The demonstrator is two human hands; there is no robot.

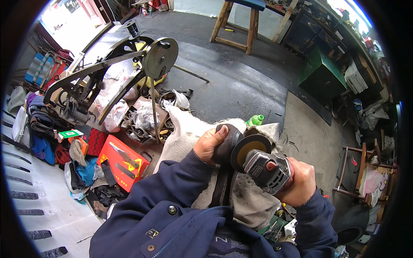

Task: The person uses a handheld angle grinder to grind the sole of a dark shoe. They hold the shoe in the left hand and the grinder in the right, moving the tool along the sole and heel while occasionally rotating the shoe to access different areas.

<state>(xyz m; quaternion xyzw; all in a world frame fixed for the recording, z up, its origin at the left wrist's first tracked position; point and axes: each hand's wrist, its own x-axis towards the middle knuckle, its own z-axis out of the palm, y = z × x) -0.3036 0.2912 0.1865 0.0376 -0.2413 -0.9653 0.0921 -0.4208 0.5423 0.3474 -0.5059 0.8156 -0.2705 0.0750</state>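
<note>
My left hand [208, 146] is closed round a black shoe [225, 148], its thumb on top and most of the shoe hidden by the fingers and the disc. In my right hand [299, 181] is an angle grinder [270, 170], gripped by its body. The grinder's round disc [247, 150], dark at the rim and tan in the middle, stands against or very close to the shoe's edge; actual contact cannot be made out. Beneath both hands a stained beige cloth [251, 200] covers my lap.
A hand-cranked sewing machine [160, 58] stands at the left above bags and scraps. A red box [124, 163] carries knife-like tools. Beyond the cloth is a green bottle [255, 120]. Farther off are a wooden stool [251, 32], a green box [320, 75] and, lower right, a tyre [352, 223].
</note>
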